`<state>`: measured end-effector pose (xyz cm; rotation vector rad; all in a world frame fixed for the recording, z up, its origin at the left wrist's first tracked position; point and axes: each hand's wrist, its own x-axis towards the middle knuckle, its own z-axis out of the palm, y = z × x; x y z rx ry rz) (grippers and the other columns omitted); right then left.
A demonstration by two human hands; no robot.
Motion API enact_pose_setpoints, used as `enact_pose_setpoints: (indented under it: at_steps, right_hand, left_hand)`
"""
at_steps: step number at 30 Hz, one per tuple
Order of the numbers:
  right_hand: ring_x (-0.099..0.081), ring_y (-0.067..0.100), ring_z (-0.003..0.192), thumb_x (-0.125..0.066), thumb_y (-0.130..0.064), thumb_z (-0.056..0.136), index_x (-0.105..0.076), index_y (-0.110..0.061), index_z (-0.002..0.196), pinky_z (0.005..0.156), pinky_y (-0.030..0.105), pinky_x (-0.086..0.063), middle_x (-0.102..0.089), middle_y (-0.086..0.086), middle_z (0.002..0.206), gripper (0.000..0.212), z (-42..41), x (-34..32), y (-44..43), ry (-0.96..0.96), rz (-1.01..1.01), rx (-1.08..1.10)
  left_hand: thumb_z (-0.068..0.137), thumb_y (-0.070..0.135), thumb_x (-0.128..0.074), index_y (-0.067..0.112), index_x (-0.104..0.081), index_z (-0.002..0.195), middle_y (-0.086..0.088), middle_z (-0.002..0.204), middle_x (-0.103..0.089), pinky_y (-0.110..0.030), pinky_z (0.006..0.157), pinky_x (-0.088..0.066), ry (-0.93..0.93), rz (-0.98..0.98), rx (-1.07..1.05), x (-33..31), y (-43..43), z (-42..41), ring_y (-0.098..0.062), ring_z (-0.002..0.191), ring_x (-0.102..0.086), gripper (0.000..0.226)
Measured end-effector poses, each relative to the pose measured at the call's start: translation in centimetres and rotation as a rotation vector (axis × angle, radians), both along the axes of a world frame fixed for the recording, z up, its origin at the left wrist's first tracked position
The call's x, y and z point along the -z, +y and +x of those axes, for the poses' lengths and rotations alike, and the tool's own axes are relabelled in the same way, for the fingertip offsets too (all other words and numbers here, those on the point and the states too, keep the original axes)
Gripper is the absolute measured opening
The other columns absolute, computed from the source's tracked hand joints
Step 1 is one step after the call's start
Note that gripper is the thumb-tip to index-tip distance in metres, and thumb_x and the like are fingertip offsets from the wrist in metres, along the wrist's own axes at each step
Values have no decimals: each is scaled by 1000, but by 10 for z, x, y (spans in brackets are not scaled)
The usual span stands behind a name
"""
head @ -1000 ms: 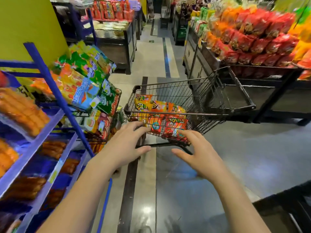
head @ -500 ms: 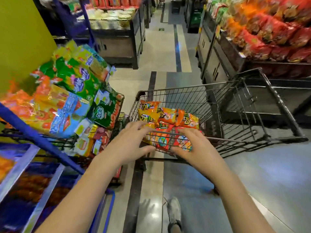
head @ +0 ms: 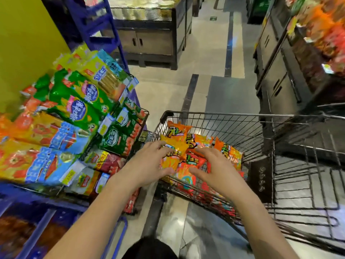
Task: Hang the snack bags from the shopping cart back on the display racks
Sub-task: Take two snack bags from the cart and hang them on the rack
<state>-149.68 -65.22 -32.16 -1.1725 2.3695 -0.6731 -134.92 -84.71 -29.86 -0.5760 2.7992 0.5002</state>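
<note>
Both hands reach into the wire shopping cart. The left hand lies on the orange snack bags piled in the cart's near corner, its grip wide. The right hand rests beside it on the bags, fingers spread. The display rack full of bright bags stands just left of the cart.
</note>
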Motion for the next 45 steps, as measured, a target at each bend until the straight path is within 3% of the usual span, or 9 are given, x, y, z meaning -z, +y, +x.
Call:
enact_pose_setpoints:
  at_steps: [12,18,26,31,36,40,45]
  right_hand:
    - [-27,14,151,-65,-53,95,-32,-36,158,119,34,-29,-29,-9,164,72,-62,30,-114,-104,184,41]
    - [-47,17,136,-70,-52,92,-41,-30,154,110,35,-44,-43,-4,154,72,-88,64,-147,-109,182,63]
    - [-43,25,142,-66,-55,93,-36,-34,156,107,40,-44,-36,0,160,73,-121,126,-169,-219,250,58]
    - [-28,26,152,-63,-56,94,-35,-34,157,115,43,-37,-31,2,164,73,-134,159,-172,-267,280,58]
    - [-33,28,150,-64,-58,93,-36,-34,156,113,42,-39,-32,4,164,73,-145,186,-172,-318,286,70]
    - [-37,26,147,-64,-56,94,-36,-33,156,111,39,-40,-34,3,163,71,-150,200,-172,-323,287,75]
    - [-43,24,142,-67,-52,94,-37,-31,155,108,37,-42,-39,3,158,71,-157,217,-173,-356,255,91]
  left_hand:
    - [94,60,-61,36,-34,157,4,166,-23,-43,124,-27,-54,119,8,66,-117,-70,-20,153,-18,73]
    - [94,56,-63,35,-34,157,5,165,-24,-46,122,-30,-94,253,-8,99,-148,-95,-21,153,-20,72]
    - [93,51,-68,28,-19,162,3,166,-19,-42,121,-33,-231,393,-185,165,-156,-116,-21,152,-25,88]
    - [84,44,-80,25,-15,161,-7,154,-35,-45,120,-34,-251,464,-408,214,-165,-129,-27,145,-34,103]
    - [86,27,-81,14,-37,148,-1,130,-49,-26,101,-37,-288,516,-483,252,-169,-135,-19,131,-45,77]
    - [83,25,-85,19,-52,140,10,122,-53,-23,102,-35,-259,545,-441,269,-170,-137,-14,126,-51,66]
    - [79,23,-89,21,-50,125,5,119,-58,-25,101,-37,-264,564,-525,279,-172,-133,-12,116,-52,60]
